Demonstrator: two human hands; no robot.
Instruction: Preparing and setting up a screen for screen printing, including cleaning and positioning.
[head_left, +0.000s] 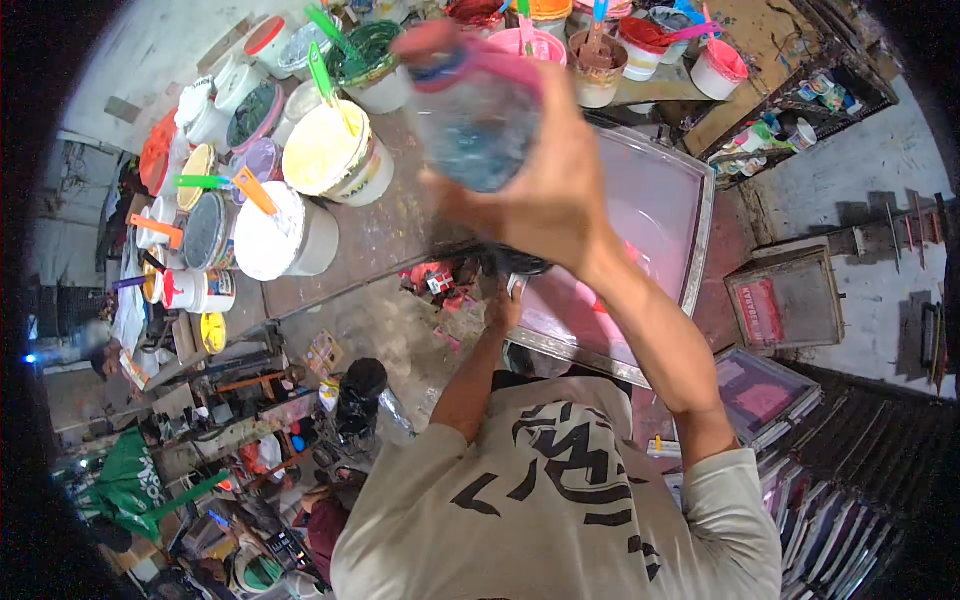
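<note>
Raised high over the work area, my right hand (545, 175) grips a blurred clear container (470, 125) with a reddish top, a pink strip and bluish contents. Below it lies a silk-screen frame (697, 240) in metal, with lilac-pink mesh and a bright pink patch near the middle. My left hand (509, 305) has its fingers closed on the left edge of that frame, low and near my body. A dark object, partly hidden by my right hand and wrist, sits at the frame's upper left.
Paint buckets (340, 170) with coloured scrapers crowd the bench (270, 300) at left and back. More screens (760, 395) stand at right, beside a wall-side framed screen (800, 295). A cluttered shelf (240, 410) and a black container (360, 390) are at lower left.
</note>
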